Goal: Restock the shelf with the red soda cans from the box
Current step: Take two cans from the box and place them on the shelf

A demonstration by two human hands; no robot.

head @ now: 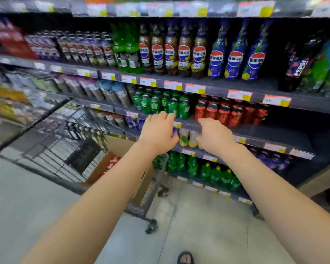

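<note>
Several red soda cans (231, 113) stand in a cluster on the dark shelf (271, 130), with bare shelf to their right. A cardboard box (120, 147) sits in a wire cart at lower left, with red cans (113, 161) showing inside it. My left hand (158, 133) is stretched out in front of the shelf edge below the green cans, fingers relaxed and holding nothing. My right hand (214, 137) hovers just below and left of the red cans, fingers loosely bent and empty.
Green cans (161, 104) stand left of the red ones. Cola bottles (179, 50) fill the shelf above, green bottles (208, 171) the bottom one. The wire cart (69, 141) stands close against the shelving at left. A sandalled foot (185, 258) shows on the concrete floor.
</note>
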